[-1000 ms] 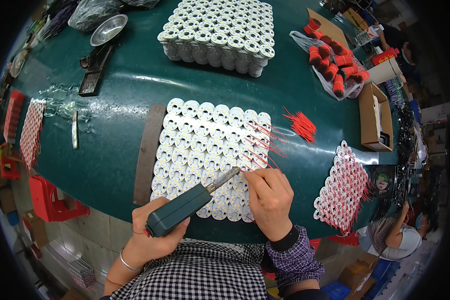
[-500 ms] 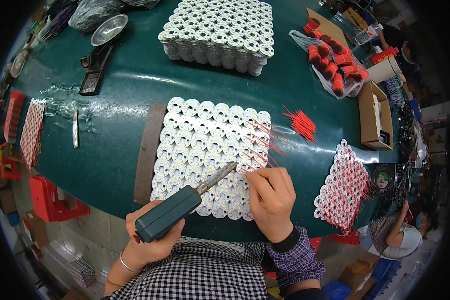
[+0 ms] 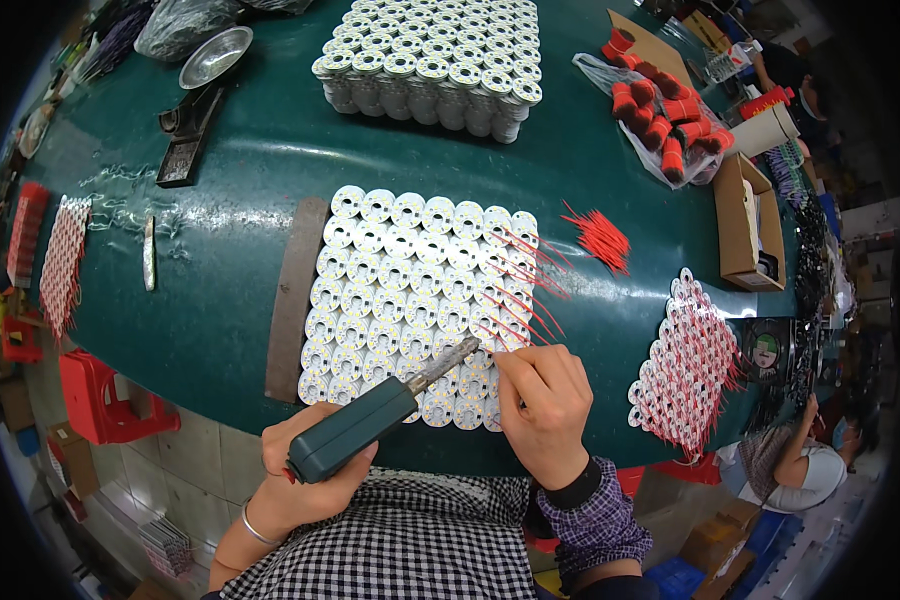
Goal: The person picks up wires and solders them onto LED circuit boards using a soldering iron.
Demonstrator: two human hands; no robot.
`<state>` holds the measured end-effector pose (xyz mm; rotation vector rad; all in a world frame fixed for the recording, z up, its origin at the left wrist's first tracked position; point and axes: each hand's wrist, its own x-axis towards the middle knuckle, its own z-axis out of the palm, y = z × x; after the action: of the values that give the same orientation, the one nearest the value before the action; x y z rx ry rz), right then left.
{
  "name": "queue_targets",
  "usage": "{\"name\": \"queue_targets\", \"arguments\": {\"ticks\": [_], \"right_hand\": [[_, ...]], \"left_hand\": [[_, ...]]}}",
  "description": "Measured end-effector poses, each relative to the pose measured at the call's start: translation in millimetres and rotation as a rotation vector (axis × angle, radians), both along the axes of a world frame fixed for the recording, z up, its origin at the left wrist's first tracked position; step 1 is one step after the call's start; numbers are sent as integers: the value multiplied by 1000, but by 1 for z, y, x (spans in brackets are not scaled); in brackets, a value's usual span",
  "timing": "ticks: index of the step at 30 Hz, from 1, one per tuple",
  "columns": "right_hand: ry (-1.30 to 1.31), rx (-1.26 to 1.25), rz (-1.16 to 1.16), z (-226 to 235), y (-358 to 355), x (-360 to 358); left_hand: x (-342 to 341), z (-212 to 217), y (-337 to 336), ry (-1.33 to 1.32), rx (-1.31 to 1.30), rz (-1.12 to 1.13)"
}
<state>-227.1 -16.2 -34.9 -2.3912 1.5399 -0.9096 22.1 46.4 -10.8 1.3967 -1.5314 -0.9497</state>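
No readable text — no legible signs.

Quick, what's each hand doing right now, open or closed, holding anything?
Left hand: closed, holding the green soldering tool.
Right hand: closed in a pinch, apparently on a thin red wire.

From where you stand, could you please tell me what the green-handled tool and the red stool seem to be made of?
Green-handled tool: handle probably satin plastic, evenly coloured with moulded edges; shaft likely metal, grey and mottled. Red stool: probably smooth plastic, uniformly coloured, rounded edges.
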Motion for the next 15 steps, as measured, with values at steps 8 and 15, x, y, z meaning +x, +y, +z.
{"name": "queue_targets", "arguments": {"ticks": [8, 15], "right_hand": [[4, 0, -3, -2, 1, 1], [13, 4, -4, -2, 0, 1]], "left_hand": [[-2, 0, 1, 30, 113, -12], [1, -3, 1, 4, 105, -23]]}}
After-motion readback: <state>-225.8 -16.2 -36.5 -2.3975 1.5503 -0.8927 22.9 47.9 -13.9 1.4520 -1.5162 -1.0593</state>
